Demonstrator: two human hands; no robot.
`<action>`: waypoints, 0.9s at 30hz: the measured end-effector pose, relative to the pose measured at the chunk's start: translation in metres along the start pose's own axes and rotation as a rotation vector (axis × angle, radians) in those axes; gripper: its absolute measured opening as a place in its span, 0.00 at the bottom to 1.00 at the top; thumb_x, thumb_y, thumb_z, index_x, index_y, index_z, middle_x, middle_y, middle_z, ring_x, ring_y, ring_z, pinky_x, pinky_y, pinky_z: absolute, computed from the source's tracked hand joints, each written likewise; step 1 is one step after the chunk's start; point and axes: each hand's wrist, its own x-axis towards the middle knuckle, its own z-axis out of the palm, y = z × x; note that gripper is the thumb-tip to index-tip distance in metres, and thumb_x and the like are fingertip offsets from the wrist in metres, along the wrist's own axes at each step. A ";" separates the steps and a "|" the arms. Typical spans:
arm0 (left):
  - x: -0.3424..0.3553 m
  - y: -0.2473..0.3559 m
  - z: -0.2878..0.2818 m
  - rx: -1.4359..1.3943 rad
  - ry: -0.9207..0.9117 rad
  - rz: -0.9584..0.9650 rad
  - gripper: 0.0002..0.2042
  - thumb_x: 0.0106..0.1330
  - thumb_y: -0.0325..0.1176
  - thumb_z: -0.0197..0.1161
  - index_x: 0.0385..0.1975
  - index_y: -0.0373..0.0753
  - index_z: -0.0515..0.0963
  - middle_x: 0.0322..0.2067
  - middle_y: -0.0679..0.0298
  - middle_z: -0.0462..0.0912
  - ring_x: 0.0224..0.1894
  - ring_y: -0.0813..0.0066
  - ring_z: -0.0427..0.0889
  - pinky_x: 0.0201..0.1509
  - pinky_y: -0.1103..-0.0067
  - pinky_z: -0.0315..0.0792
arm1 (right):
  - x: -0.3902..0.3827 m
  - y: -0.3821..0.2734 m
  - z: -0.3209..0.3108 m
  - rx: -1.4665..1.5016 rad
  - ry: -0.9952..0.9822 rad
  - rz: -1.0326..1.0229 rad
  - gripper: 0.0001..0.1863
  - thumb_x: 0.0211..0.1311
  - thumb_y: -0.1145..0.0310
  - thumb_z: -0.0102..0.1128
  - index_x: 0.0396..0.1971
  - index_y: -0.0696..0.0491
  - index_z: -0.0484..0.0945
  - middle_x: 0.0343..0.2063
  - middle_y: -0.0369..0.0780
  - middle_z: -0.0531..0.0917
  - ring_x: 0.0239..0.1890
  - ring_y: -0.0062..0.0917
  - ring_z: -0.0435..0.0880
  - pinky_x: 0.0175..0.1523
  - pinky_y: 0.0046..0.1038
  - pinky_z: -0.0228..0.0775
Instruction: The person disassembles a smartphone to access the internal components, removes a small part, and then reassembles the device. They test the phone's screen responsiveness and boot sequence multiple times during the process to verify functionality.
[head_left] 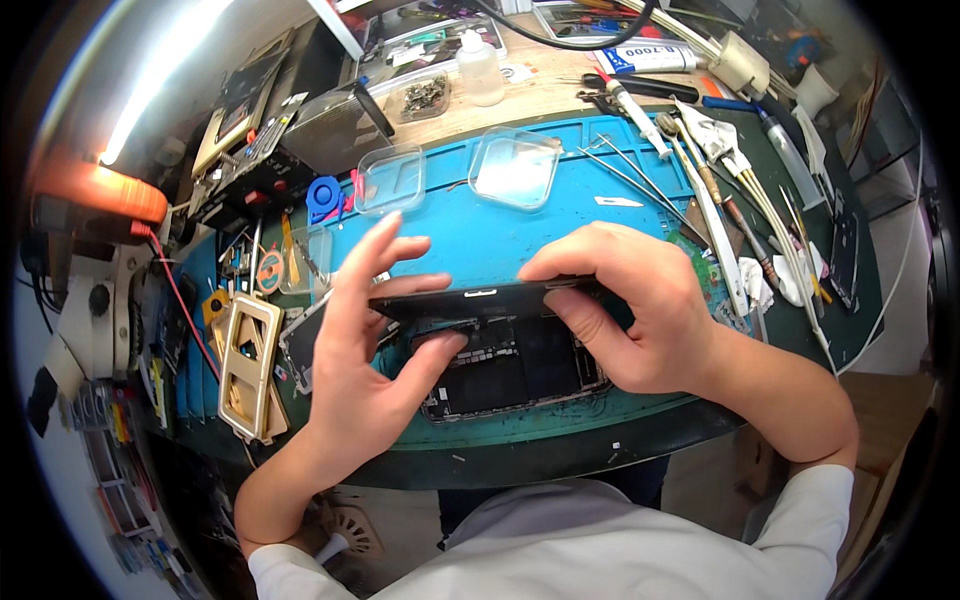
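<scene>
I have the right hand (pixel 640 305) pinching a thin, black, rectangular panel (pixel 505 302). Left of it, my left hand (pixel 362 360) splays open.

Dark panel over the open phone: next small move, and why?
Probably steady the left end of the dark panel with the left hand before tilting it: the right hand pinches the other end, the left fingers are spread and their hold is unclear, and the panel is held up over the exposed insides of the open phone.
</scene>
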 end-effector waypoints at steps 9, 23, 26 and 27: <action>0.004 -0.021 0.019 0.138 0.146 0.094 0.35 0.50 0.20 0.77 0.59 0.37 0.67 0.53 0.57 0.69 0.44 0.68 0.76 0.45 0.76 0.75 | 0.001 -0.006 0.003 -0.068 0.012 -0.060 0.14 0.55 0.82 0.63 0.42 0.55 0.81 0.32 0.41 0.85 0.30 0.35 0.83 0.34 0.31 0.75; 0.005 -0.028 0.017 0.322 0.086 0.270 0.38 0.49 0.21 0.80 0.57 0.35 0.61 0.58 0.54 0.65 0.44 0.78 0.70 0.53 0.81 0.72 | -0.024 -0.036 0.011 -0.566 -0.221 -0.273 0.20 0.41 0.76 0.67 0.41 0.56 0.86 0.23 0.31 0.74 0.19 0.19 0.73 0.22 0.23 0.63; 0.004 -0.030 0.018 0.294 0.115 0.303 0.38 0.48 0.21 0.80 0.57 0.36 0.62 0.58 0.54 0.65 0.44 0.77 0.70 0.52 0.80 0.72 | -0.023 -0.034 0.011 -0.597 -0.314 -0.240 0.20 0.43 0.72 0.60 0.41 0.59 0.84 0.24 0.33 0.72 0.24 0.20 0.77 0.27 0.22 0.68; 0.004 -0.030 0.018 0.300 0.118 0.310 0.38 0.48 0.21 0.80 0.57 0.36 0.62 0.58 0.53 0.65 0.43 0.77 0.70 0.51 0.80 0.72 | -0.023 -0.034 0.011 -0.589 -0.323 -0.246 0.21 0.43 0.71 0.60 0.41 0.59 0.84 0.25 0.33 0.72 0.24 0.20 0.77 0.28 0.22 0.68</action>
